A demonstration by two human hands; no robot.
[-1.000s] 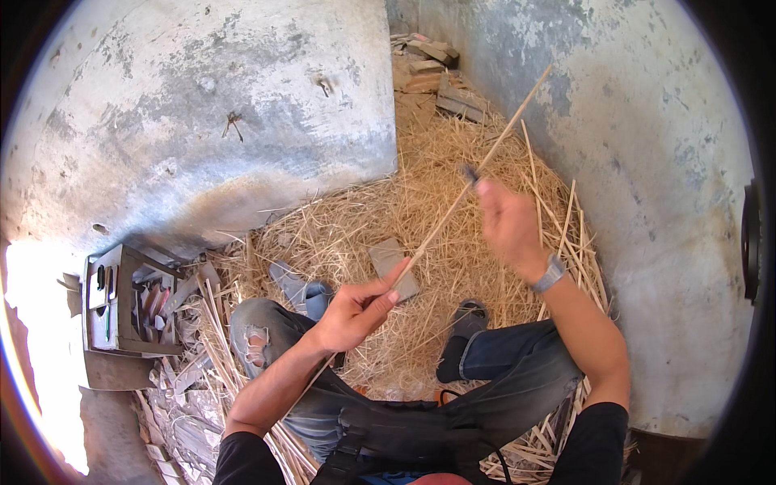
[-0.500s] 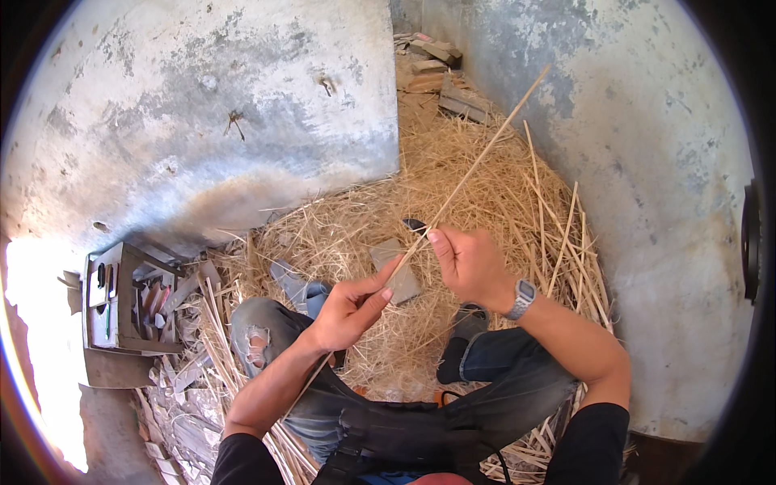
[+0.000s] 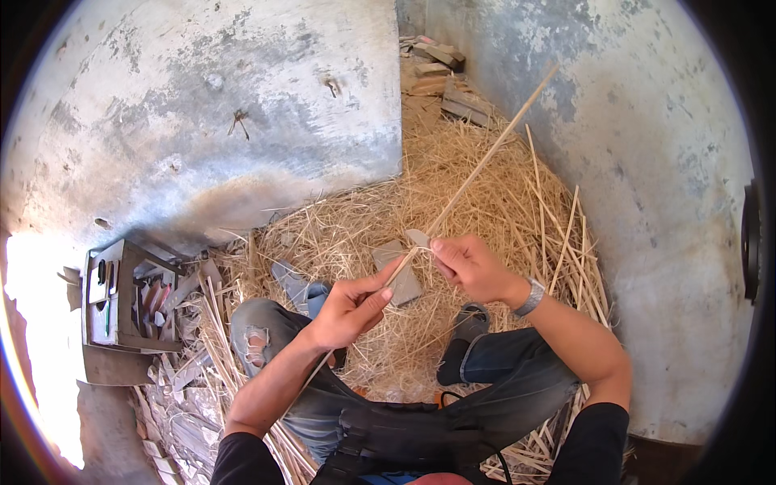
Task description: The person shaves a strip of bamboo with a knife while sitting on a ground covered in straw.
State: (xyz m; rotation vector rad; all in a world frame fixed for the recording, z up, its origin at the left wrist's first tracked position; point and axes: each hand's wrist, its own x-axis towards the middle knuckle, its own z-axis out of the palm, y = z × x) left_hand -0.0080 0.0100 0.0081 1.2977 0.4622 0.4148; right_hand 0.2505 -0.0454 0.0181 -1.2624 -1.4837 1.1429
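Note:
A long, thin wooden strip [image 3: 495, 152] slants from my lap up toward the far right wall. My left hand [image 3: 350, 311] is closed round its lower part, thumb and forefinger pinching it, and the tail runs back under my left forearm. In my right hand [image 3: 474, 267] is a knife, its handle hidden in the fist. The short pale knife blade [image 3: 418, 238] lies against the strip, just beyond my left fingertips. A thin curl of shaving shows by the blade and my right thumb.
Straw-like shavings [image 3: 453, 182] cover the floor round my feet. A grey flat block [image 3: 398, 283] lies between my legs. More strips [image 3: 578, 259] lean along the right wall. To the left stands a small wooden stand [image 3: 121, 299]; bricks [image 3: 440, 55] are piled in the far corner.
My right hand has drawn the knife slightly down and right along the strip, and the blade has turned from dark to pale. My left hand has stayed in place.

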